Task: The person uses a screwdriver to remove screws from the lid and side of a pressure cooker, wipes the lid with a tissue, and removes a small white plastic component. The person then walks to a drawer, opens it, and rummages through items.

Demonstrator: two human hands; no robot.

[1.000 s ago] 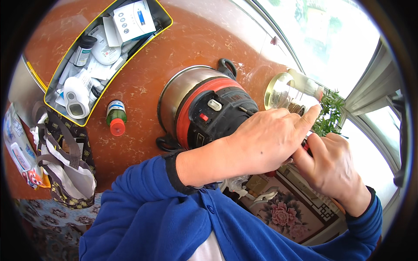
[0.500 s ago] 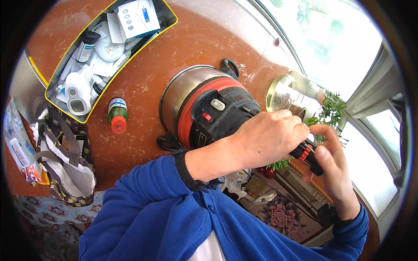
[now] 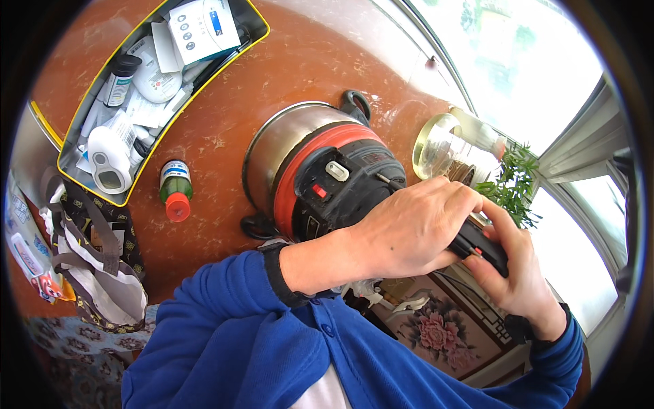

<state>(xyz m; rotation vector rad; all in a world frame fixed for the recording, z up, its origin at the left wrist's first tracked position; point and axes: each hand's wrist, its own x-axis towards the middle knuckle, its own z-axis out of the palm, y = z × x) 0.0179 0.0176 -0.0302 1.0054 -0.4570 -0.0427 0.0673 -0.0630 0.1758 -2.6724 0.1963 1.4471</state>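
reddish table (image 3: 225,136) – cooker (image 3: 320,177) by sunny window (image 3: 518,61).

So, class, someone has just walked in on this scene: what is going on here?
A person in a blue top grips a small black tool with both hands, left hand over it, right hand beneath. Beside them on the brown table stand a steel pot with a black-and-red lid, a glass jar, a red-capped bottle and a yellow-rimmed tray of supplies.

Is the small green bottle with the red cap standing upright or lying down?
Lying down: the small green bottle with the red cap rests on its side on the brown table.
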